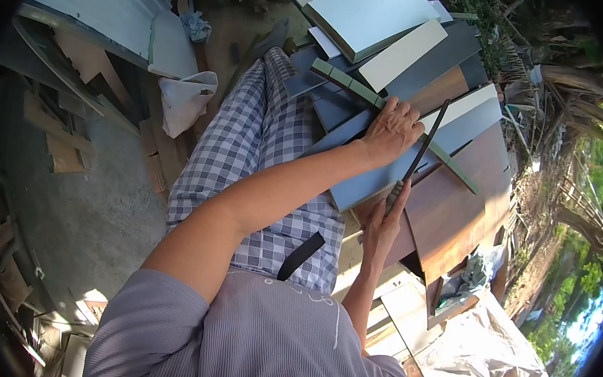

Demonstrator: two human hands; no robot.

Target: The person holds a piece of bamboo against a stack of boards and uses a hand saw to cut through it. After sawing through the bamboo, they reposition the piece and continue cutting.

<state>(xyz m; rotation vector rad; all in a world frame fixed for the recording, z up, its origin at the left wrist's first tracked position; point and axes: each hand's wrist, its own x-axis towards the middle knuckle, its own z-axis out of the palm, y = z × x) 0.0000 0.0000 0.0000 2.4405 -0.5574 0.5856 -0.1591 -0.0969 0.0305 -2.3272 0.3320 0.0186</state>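
Observation:
My left hand (393, 133) is closed over a long narrow greenish strip (348, 84), which shows at both sides of my fingers and lies slantwise across a pile of boards. Dark cross lines mark the strip's upper left part. In my closed right hand (383, 227) is the ribbed handle of a long thin dark-bladed tool (417, 159). Its blade points up and away from me, passing just right of my left hand and crossing over the strip in this view. Beneath both hands are a blue board (369, 183) and a brown board (450, 189).
White and pale panels (372, 13) are stacked at the far end of the pile. A white plastic bag (186, 101) sits left of my legs, near wood scraps (67, 149) on the concrete floor. Clear plastic sheeting (480, 351) is at lower right, with dry branches (579, 83) beyond the boards.

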